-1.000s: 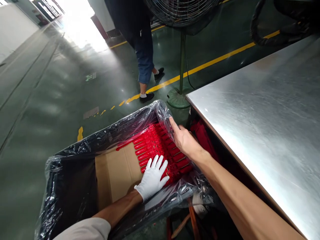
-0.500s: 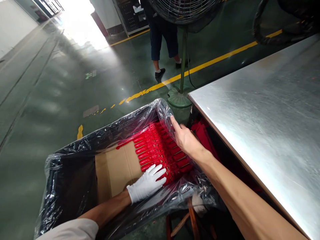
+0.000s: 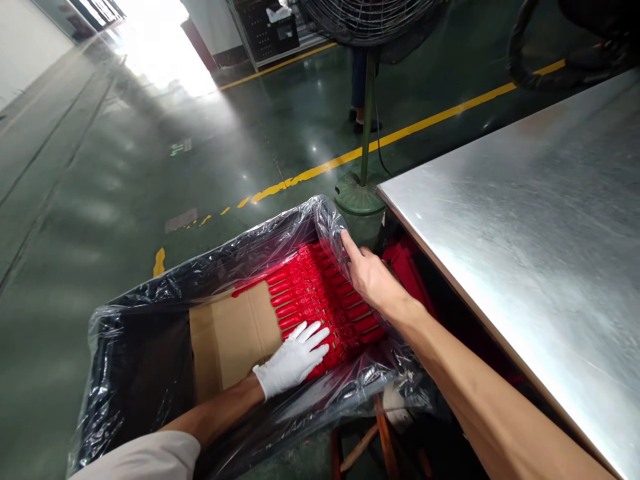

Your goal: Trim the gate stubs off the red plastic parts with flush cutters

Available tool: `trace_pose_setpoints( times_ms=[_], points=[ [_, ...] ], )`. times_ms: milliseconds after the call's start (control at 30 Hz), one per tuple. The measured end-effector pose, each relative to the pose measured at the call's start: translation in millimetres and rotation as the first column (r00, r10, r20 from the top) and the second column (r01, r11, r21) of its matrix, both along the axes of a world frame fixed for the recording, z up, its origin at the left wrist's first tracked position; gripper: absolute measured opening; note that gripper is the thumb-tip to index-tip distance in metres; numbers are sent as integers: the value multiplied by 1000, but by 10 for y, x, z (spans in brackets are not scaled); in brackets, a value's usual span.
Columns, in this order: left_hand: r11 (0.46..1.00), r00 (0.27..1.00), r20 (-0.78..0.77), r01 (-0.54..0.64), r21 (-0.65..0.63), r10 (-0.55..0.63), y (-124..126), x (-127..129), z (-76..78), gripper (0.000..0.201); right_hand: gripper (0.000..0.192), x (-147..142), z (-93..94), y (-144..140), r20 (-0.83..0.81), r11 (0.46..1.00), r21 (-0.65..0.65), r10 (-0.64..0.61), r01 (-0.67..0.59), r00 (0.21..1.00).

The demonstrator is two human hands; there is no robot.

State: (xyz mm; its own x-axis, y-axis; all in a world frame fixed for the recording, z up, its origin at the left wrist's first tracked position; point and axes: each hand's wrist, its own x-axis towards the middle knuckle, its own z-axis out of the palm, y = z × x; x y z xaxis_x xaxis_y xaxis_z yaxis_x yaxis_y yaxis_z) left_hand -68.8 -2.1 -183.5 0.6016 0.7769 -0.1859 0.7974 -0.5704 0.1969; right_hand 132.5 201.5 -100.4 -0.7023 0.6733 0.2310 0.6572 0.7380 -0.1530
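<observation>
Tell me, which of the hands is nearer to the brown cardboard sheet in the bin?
The left hand. Gloved in white, it lies at the edge of the cardboard sheet, fingers on the red parts. The bare right hand is beyond the red parts, at the plastic liner.

We see the red parts (image 3: 320,297) just below the middle of the frame: glossy red moulded pieces, long and narrow with rounded ends, lying flat and packed side by side in neat rows. Each piece points toward the left of the frame, and the rows run from upper left to lower right. They fill the right-hand part of a bin (image 3: 145,373) lined with a clear plastic bag (image 3: 300,223), whose film folds over the rim and partly veils the far rows. To their left, touching the row ends, a brown cardboard sheet (image 3: 230,340) lies flat. Finer detail on the pieces is too small for us to tell.
</observation>
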Motion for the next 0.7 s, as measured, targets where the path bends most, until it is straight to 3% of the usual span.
trace_pose_setpoints(
  times_ms=[500, 700],
  points=[
    [999, 998, 50, -45, 29, 44, 3, -82, -190, 33, 33, 33, 25, 39, 43, 987, -160, -7, 13, 999],
    [999, 998, 61, -20, 33, 18, 36, -71, -88, 29, 41, 24, 56, 9, 63, 982, -185, -20, 31, 998]
  ],
)
